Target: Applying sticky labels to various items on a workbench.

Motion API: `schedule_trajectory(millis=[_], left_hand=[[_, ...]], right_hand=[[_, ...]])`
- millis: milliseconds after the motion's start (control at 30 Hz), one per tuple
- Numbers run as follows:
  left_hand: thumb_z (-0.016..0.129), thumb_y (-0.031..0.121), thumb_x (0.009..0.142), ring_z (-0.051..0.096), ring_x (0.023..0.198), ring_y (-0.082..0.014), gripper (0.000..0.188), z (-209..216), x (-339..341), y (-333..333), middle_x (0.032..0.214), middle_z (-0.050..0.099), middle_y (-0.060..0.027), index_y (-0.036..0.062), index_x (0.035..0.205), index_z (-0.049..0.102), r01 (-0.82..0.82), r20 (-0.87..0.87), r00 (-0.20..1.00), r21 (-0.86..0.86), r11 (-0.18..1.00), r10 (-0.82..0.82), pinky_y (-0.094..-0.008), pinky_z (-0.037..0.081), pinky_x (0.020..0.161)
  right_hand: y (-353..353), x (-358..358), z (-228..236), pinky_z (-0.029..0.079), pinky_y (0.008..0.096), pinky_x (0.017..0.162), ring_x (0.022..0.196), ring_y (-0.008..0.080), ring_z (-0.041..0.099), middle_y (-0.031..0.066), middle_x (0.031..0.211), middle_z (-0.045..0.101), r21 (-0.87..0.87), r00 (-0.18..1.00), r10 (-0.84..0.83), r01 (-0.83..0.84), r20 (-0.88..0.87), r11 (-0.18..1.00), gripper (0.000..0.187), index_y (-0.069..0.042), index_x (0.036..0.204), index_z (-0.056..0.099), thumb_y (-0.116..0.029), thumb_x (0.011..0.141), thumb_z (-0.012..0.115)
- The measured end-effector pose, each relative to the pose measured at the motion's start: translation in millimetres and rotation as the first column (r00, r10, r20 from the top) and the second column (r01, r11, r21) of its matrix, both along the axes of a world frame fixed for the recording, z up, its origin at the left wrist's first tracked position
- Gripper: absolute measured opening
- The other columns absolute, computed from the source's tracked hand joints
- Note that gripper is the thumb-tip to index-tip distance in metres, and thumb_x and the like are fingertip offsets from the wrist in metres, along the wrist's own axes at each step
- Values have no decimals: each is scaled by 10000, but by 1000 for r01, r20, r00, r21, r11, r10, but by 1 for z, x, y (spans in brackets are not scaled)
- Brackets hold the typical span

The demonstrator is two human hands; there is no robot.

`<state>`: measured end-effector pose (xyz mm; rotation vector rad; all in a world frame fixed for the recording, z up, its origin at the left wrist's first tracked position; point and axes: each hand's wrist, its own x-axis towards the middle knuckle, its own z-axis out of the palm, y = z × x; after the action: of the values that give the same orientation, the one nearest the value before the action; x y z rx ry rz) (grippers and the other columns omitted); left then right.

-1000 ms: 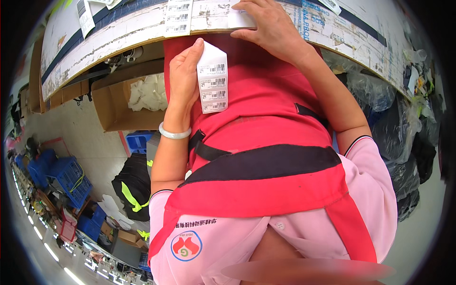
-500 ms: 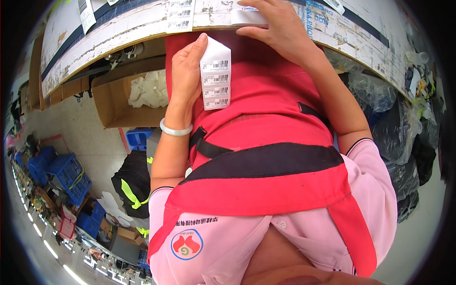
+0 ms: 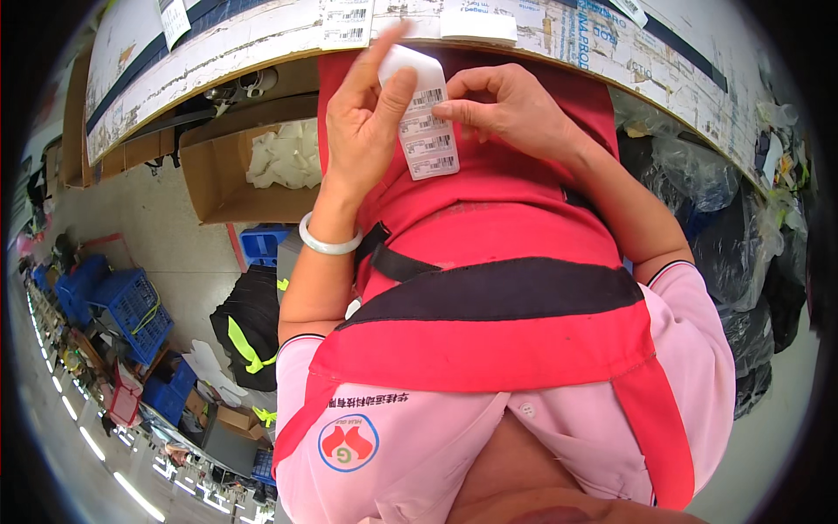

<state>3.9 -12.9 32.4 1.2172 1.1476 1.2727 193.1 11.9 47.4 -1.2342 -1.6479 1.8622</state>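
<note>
1. Head view: the left hand (image 3: 362,127) is raised, its thumb over the upper left edge of the label strip (image 3: 428,135), index finger lifted; whether it grips cannot be told.
2. The right hand (image 3: 519,113) bends inward, thumb and forefinger pinching the strip's right edge.
3. The flat white paper strip is just off the scuffed tabletop's (image 3: 175,83) near edge, over the red cloth apron (image 3: 489,349).
4. The lifted fingertip is blurred; the tabletop's far edge is cut off.

Free room over the red apron (image 3: 476,237), label strip (image 3: 428,144) and table edge (image 3: 550,52) in the way ahead
</note>
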Motion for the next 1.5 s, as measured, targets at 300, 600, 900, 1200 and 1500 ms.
schedule_trajectory(millis=[300, 600, 900, 1200, 1500], left_hand=[[705, 12, 799, 618, 845, -85, 298, -1, -22, 11, 953, 674, -48, -28, 1092, 668, 365, 2, 920, -375, 852, -393, -227, 508, 751], [697, 22, 826, 616, 822, -90, 263, -12, -9, 9, 923, 671, -43, -26, 1084, 675, 398, 164, 917, -400, 826, -362, -222, 504, 726], [591, 305, 958, 587, 844, -88, 359, -22, -13, 11, 922, 677, -42, -20, 1081, 685, 459, 124, 887, -336, 822, -445, -233, 468, 750], [526, 427, 976, 562, 760, -66, 466, -24, -14, 8, 844, 658, -9, 5, 1076, 697, 392, 80, 917, -350, 851, -390, -215, 446, 698], [558, 362, 973, 557, 763, -56, 395, -29, -12, 6, 840, 650, 4, 8, 1078, 697, 402, 152, 915, -365, 840, -373, -208, 448, 684]], right_hand=[[-8, -6, -7, 475, 221, 622, 693, 66, 571, 27, 760, 634, 11, 944, -256, 264, -208, 965, 88, 2, 903, 661, -83, 892, 641], [-6, 2, -16, 499, 258, 645, 704, 137, 613, 55, 844, 629, 549, 984, -178, 149, 0, 823, 71, -36, 907, 681, -66, 843, 687], [24, 26, -5, 477, 250, 670, 747, 148, 599, 36, 828, 640, 780, 922, -388, 236, 9, 580, 124, -42, 912, 670, -145, 850, 704], [49, 56, 0, 450, 406, 939, 1062, 323, 553, 134, 1114, 604, 743, 906, -222, -136, 361, 655, 808, -153, 1415, 386, -81, 716, 785], [45, 55, -15, 481, 406, 876, 990, 331, 586, 159, 1057, 636, 760, 902, -276, -82, 331, 645, 736, -129, 1387, 424, -46, 733, 750]])
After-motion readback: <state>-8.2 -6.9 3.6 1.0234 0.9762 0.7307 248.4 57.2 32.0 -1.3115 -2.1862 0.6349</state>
